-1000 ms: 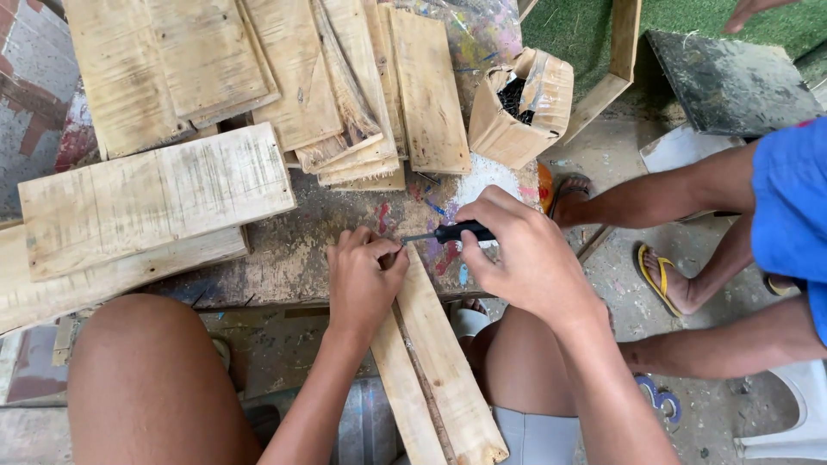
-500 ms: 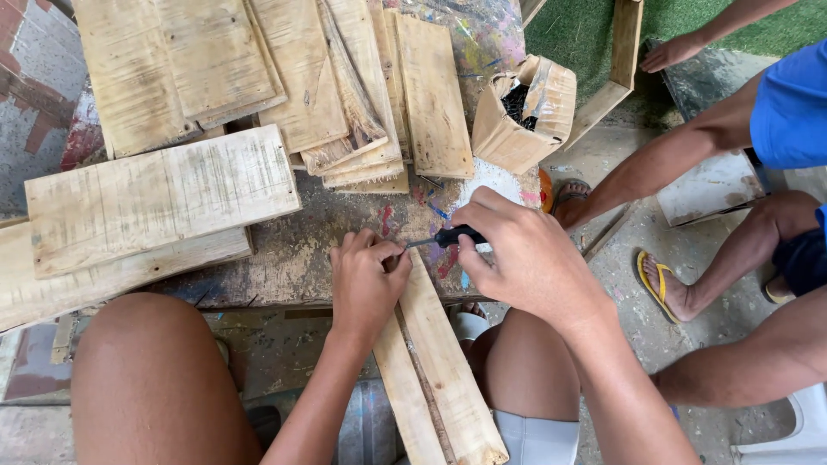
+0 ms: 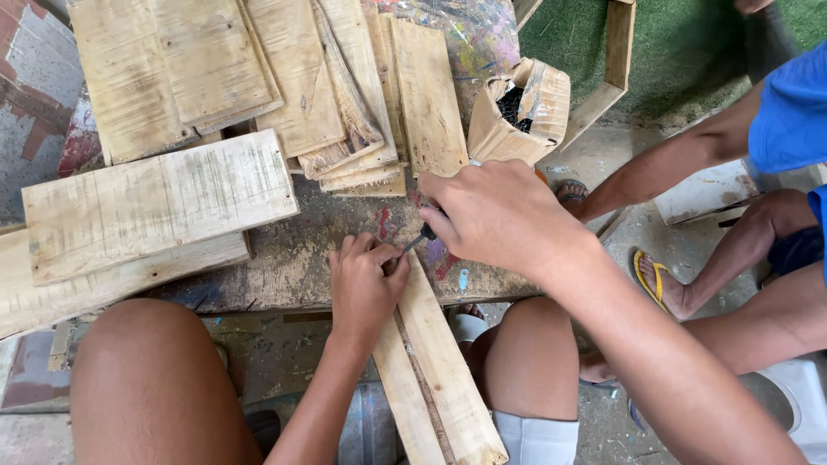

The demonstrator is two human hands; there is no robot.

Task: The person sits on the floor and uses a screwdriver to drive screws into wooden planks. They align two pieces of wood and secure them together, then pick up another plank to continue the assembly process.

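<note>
My right hand (image 3: 495,215) is closed around a dark-handled screwdriver (image 3: 422,236), whose tip points down-left toward my left hand (image 3: 362,284). The left hand presses down on the upper end of two narrow wooden slats (image 3: 435,379) that lie side by side and run from the worktable's front edge down between my knees. Its fingertips pinch something small at the tool's tip; what it is cannot be made out.
Stacks of pale wooden planks (image 3: 159,202) cover the paint-stained worktable (image 3: 293,258). A torn cardboard box (image 3: 517,108) holds dark small parts. A wooden frame (image 3: 616,60) lies on green turf. Another person in a blue shirt (image 3: 788,112) sits at right, in yellow sandals (image 3: 650,280).
My right hand has closed further over the screwdriver and shifted slightly left toward my left hand. The person at right has drawn their arms and legs in.
</note>
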